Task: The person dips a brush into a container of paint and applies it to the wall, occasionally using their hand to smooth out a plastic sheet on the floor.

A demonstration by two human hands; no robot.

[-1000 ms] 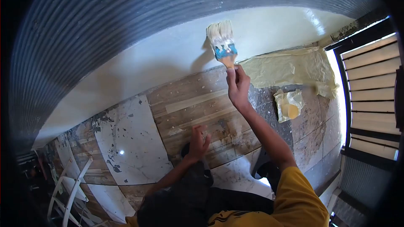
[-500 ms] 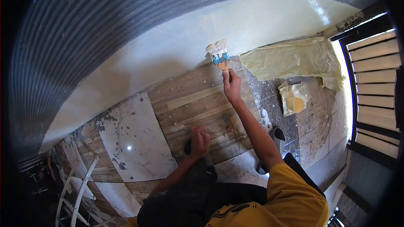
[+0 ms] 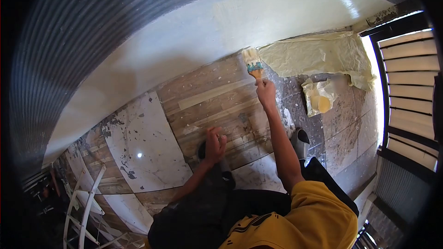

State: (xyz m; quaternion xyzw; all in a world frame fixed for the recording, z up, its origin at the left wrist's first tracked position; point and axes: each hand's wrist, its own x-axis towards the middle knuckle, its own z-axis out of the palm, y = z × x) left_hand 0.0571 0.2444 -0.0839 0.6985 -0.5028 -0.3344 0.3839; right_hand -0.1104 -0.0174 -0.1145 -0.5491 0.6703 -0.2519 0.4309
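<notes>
A wide paintbrush is in my right hand, gripped by its orange handle. Its bristles are coated with cream paint, and blue-green smears mark its metal band. The bristle tips overlap the bottom edge of the pale painted wall, close beside the crumpled yellowish sheet on the floor. My left hand hovers over my leg and shoe with loosely bent fingers, slightly apart, and nothing visible in them.
On the right lies a smaller paint-smeared wrapper with a round yellow patch. Beyond it stands a barred gate. A white metal frame stands at lower left. Corrugated metal rises above the wall. The tiled floor is spattered and patchy.
My right hand has carried the brush rightward and lower against the wall, toward the yellowish sheet. My left hand's fingers have loosened a little. The view has shifted slightly.
</notes>
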